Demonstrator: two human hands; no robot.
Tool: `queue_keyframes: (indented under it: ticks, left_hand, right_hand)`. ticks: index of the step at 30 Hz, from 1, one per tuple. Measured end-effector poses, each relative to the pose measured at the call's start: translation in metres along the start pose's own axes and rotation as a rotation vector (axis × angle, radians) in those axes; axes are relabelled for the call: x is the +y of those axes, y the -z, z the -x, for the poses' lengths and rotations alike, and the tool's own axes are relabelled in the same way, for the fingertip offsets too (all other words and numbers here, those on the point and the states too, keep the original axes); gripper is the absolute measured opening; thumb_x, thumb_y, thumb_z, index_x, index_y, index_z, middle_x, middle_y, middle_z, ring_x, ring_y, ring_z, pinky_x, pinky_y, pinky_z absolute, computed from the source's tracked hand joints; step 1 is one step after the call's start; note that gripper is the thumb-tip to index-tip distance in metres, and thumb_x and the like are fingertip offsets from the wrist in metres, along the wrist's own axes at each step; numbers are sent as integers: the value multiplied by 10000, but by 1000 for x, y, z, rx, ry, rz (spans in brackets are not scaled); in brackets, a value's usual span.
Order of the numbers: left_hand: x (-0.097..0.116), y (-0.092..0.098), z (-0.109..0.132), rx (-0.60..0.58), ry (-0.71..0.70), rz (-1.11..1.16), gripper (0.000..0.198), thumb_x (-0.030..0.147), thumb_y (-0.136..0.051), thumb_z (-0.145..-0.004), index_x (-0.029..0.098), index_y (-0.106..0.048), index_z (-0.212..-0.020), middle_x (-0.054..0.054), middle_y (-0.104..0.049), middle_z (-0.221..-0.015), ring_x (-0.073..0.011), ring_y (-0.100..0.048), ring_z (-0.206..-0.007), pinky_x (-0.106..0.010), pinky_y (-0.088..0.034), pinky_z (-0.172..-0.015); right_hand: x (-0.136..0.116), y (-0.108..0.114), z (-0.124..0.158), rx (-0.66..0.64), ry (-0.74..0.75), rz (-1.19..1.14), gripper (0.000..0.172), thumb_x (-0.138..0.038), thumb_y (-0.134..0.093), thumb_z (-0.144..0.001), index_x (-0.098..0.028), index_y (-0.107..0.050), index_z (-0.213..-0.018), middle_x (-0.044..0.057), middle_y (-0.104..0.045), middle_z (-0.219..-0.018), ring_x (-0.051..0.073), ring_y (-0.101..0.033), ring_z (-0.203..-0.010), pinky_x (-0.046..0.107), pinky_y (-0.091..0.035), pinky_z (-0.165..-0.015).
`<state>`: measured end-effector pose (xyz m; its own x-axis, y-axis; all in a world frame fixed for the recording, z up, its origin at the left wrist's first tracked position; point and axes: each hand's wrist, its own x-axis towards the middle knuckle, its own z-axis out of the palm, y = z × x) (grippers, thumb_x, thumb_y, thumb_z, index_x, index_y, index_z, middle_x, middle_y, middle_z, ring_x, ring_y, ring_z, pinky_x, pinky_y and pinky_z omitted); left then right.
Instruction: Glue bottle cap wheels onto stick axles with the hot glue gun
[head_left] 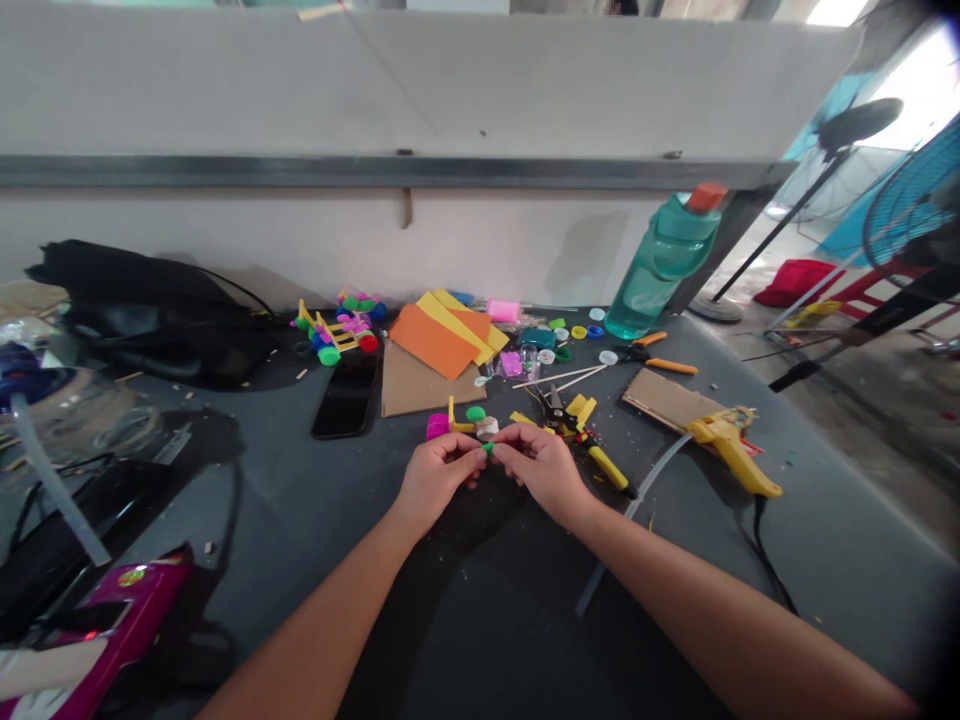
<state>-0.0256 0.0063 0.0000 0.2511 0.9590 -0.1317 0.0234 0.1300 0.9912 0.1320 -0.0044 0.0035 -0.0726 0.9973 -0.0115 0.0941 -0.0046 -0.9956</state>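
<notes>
Both hands pinch together at the table's middle: the left hand (435, 482) and the right hand (544, 472) are closed, their fingertips meeting on a small bright-green piece (488, 449). It is mostly hidden by the fingers, so it may be a plastic bottle cap or a bead; I can't be sure.

Just beyond the fingertips lies a small assembly of yellow craft sticks (457, 427) with a magenta bottle cap (438, 427), a green bottle cap (475, 413) and a white bottle cap (487, 427). To the right are black-and-yellow-handled pliers (606, 467), orange-handled pliers (660, 358) and a yellow hot glue gun (731, 452) resting by a brown cardboard strip (664, 398).

Farther back are a finished-looking yellow-stick toy with colourful caps (334, 332), orange foam sheets (431, 340), a black smartphone (349, 395) and a teal plastic water bottle (660, 265), all on a dark grey table (480, 610).
</notes>
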Motion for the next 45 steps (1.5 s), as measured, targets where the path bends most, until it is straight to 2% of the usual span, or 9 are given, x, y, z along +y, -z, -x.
queue_keyframes:
  ticks: [5,10,16,19,24,28,40,45]
  left_hand:
    - [1,0,0,-4,3,3,238,366,-685,-691,141,-646,-757,3,-604,-639,-102,-538,-548,-234,-466,-532]
    - [-1,0,-1,17,13,59,270,402,-654,-717,139,-628,-773,2,-600,-647,-105,-544,-543,-240,-477,-515]
    - [-3,-2,-1,31,12,68,290,422,-617,-748,134,-608,-716,5,-588,-612,-101,-540,-519,-238,-473,-507]
    - [-2,-2,-1,9,21,55,266,401,-641,-732,137,-615,-704,8,-596,-603,-97,-536,-518,-231,-458,-524]
    - [-2,0,-1,2,1,43,252,391,-647,-725,141,-632,-713,7,-593,-602,-104,-533,-536,-237,-458,-538]
    - [-2,0,-1,6,-4,44,252,396,-653,-719,145,-640,-711,2,-603,-613,-111,-540,-550,-243,-467,-543]
    - [-1,-1,1,3,-20,30,177,311,-679,-699,143,-636,-739,5,-603,-644,-97,-533,-558,-225,-469,-535]
    - [-1,-3,2,31,-105,37,214,273,-682,-701,171,-641,-884,17,-584,-691,-100,-542,-579,-221,-485,-506]
  right_hand:
    - [-1,0,0,-10,1,-6,117,-290,-581,-744,-182,-614,-775,-19,-579,-605,79,-475,-468,198,-374,-412]
    - [2,0,0,51,31,23,111,-275,-598,-732,-186,-620,-794,-20,-581,-619,93,-496,-496,220,-404,-460]
    - [6,0,2,35,174,106,97,-192,-604,-716,-191,-622,-811,8,-621,-751,118,-555,-636,242,-452,-585]
    - [6,0,3,29,203,164,106,-168,-584,-717,-195,-618,-814,4,-620,-761,118,-552,-643,240,-450,-591]
    - [7,-1,2,-15,145,79,155,-232,-596,-731,-192,-592,-881,8,-623,-767,125,-568,-657,241,-461,-592]
    - [6,0,1,-28,60,126,129,-313,-574,-765,-188,-604,-756,-18,-575,-616,111,-518,-544,228,-417,-509]
    - [1,1,1,-25,29,94,134,-314,-567,-760,-185,-588,-728,-44,-518,-554,90,-446,-477,217,-373,-475]
    - [3,1,1,-19,12,79,140,-311,-563,-761,-179,-580,-717,-44,-509,-555,79,-430,-463,206,-353,-449]
